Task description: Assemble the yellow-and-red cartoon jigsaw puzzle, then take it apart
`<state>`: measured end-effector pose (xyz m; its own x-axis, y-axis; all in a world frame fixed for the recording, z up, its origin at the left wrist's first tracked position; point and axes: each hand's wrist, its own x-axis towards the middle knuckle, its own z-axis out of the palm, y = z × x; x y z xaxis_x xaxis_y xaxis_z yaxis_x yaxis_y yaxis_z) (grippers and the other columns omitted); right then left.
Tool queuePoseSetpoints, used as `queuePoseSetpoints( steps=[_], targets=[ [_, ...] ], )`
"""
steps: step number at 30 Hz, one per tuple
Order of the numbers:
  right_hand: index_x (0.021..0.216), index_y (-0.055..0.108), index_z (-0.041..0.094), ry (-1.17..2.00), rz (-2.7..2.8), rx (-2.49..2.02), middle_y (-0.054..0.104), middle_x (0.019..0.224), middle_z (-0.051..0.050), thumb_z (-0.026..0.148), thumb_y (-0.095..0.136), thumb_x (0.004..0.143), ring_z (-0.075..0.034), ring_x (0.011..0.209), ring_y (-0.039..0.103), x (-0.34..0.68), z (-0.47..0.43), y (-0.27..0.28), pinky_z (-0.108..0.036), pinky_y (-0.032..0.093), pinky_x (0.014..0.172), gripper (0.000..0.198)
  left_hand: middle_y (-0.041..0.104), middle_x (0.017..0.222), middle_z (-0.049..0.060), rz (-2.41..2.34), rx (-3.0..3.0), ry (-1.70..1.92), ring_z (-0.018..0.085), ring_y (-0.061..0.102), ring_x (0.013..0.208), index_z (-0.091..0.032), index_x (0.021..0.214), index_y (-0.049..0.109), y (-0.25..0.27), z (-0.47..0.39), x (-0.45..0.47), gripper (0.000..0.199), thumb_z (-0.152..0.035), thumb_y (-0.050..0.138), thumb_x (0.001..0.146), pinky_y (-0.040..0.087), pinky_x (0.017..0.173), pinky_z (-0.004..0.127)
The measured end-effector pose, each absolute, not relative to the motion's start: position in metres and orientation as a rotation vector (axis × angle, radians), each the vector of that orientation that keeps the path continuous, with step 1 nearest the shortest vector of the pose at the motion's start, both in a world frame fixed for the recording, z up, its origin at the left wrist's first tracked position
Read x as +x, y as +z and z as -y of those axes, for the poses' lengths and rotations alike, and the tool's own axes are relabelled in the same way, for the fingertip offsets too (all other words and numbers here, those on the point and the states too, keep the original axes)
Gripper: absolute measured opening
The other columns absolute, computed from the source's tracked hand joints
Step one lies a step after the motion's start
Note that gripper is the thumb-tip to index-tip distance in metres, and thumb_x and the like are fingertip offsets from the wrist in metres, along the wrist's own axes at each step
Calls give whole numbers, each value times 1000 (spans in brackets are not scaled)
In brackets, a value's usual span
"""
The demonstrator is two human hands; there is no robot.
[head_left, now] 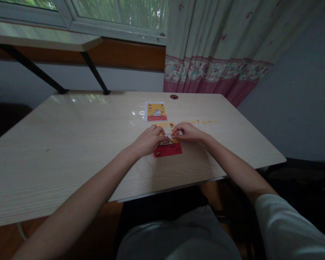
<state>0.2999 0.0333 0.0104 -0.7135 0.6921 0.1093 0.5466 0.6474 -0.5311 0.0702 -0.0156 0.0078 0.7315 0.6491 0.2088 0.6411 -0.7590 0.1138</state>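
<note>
A yellow and red jigsaw puzzle (169,151) with a white cartoon animal lies flat on the table, partly covered by both hands. My left hand (151,139) rests on its left side, fingers bent and thumb stretched toward the middle, with a gap between them. From the right, my right hand (188,131) reaches over the puzzle's upper right part. Its thumb and fingertips are pinched together at a small puzzle piece, mostly hidden by the fingers. Just beyond the puzzle lies a picture card (156,111) with a similar yellow and red design on a white sheet.
Several small yellow pieces (206,122) are scattered right of the puzzle, behind my right hand. The pale wooden table (70,144) has a round cable hole (174,97) near its back edge. A raised shelf (43,38) on black legs stands back left; a curtain (213,65) hangs behind.
</note>
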Motion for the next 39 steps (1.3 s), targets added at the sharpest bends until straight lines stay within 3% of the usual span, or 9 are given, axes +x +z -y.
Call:
queuePoseSetpoints(
  steps=[6,14,21,25,39],
  targets=[
    [78,68,16,770,2478,-1079,60,70,0,31,66,75,-11,64,50,297,-32,8,-23,33,62,16,59,105,10,-1131,2926,282,24,47,97,-27,114,68,12,18,74,37,-12,48,86,41,81,36],
    [73,62,15,1022,2248,-1210,55,67,2,26,66,66,-11,63,47,288,-31,3,-23,33,61,14,59,108,11,-1153,2924,277,26,47,99,-26,114,67,11,17,74,36,-13,48,87,42,83,37],
    [79,60,15,964,2191,-1281,53,68,2,30,62,72,-10,60,44,290,-31,5,-23,31,59,16,58,108,12,-1307,2882,513,25,49,99,-18,118,62,6,5,43,35,-18,41,90,41,87,40],
    [78,57,17,858,2207,-1364,53,71,2,34,68,71,-11,63,45,284,-27,3,-23,31,60,21,58,107,14,-1460,2870,458,26,49,96,-15,121,60,5,-2,30,39,-28,37,93,40,85,42],
    [83,58,18,785,2337,-1353,57,77,1,43,75,64,-11,66,48,286,-26,3,-23,29,59,36,58,106,12,-1434,2812,441,25,49,96,-16,119,63,-2,-7,27,41,-37,38,94,39,87,40]
  ],
)
